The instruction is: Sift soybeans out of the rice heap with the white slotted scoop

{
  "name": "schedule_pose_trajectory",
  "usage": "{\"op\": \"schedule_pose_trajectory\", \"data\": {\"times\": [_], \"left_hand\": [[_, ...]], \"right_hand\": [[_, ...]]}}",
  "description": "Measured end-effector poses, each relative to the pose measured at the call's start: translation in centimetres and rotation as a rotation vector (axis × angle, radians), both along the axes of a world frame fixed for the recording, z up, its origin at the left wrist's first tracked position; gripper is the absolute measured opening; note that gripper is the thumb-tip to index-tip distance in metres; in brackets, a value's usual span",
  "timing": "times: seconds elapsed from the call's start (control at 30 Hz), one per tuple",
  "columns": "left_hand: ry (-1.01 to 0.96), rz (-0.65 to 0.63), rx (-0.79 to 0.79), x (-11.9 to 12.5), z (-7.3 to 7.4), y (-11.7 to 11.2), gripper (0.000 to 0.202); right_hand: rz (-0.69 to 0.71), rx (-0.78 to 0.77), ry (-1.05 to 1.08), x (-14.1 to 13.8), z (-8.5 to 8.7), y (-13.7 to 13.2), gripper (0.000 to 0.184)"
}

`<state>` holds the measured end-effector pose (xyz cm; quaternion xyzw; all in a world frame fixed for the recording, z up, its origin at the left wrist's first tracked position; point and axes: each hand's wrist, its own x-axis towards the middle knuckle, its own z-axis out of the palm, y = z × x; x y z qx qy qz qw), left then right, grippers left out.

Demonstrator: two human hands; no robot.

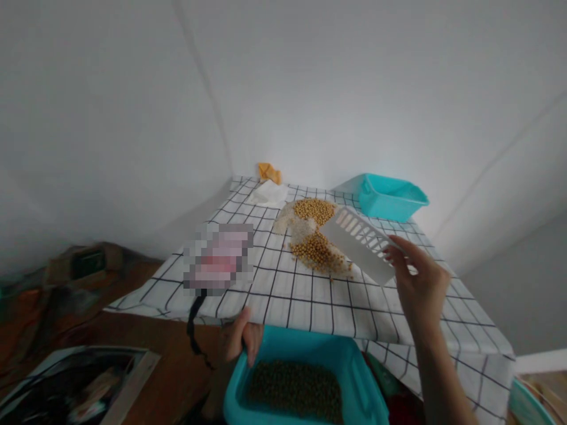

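My right hand [416, 280] is closed on the edge of a white slotted plastic tray [359, 241], held tilted over the checked tablecloth [310, 295]. The tray's far end rests beside a pile of yellow soybeans [316, 248] mixed with white grains. My left hand [241, 339] grips the near-left rim of a turquoise tub [354, 378] held below the table's front edge. That tub contains dark green beans [295, 389].
A second turquoise tub [390, 198] stands at the table's far right. A white cloth [268, 193] and an orange scrap [269, 172] lie at the far edge near the wall. A blurred pink item [219, 260] with a black strap sits at the left. Clutter lies on the floor at left.
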<state>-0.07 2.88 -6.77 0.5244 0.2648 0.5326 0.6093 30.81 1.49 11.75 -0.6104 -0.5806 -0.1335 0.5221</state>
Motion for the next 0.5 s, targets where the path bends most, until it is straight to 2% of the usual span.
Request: {"op": "schedule_pose_trajectory", "data": {"times": [0.1, 0.27, 0.5], "left_hand": [[-0.059, -0.01, 0.0, -0.3, 0.3, -0.1, 0.084], [-0.1, -0.045, -0.008, -0.2, 0.4, -0.1, 0.082], [-0.133, -0.005, -0.041, -0.1, 0.8, -0.6, 0.081]], "right_hand": [[0.064, -0.039, -0.068, -1.0, 0.5, 0.2, 0.027], [0.109, -0.045, -0.083, -1.4, 0.1, -0.7, 0.026], [0.183, -0.055, -0.096, -1.7, 0.0, -1.9, 0.024]]}}
